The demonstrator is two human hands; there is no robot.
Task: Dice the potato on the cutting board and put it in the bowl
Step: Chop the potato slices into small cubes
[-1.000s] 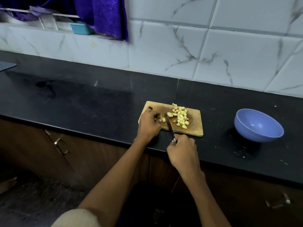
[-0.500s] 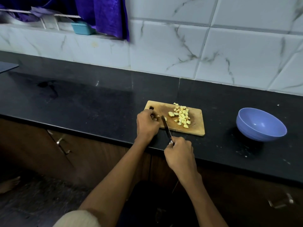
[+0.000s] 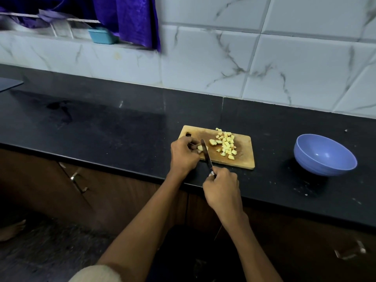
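Note:
A wooden cutting board lies on the black counter. On its left part my left hand grips a small remaining potato piece with curled fingers. My right hand holds a knife by the handle at the counter's front edge; the blade points away from me and sits right against the potato piece. A heap of yellow potato dice lies in the middle of the board. The empty blue bowl stands on the counter to the right of the board.
The black counter stretches wide to the left and ends in a white marble-tiled wall. A teal container and purple cloth sit in a wall niche at upper left. Brown cabinet doors with handles are below.
The knife blade has shifted left toward my left hand, from just beside the dice heap to the held potato piece. My left hand stays on the piece.

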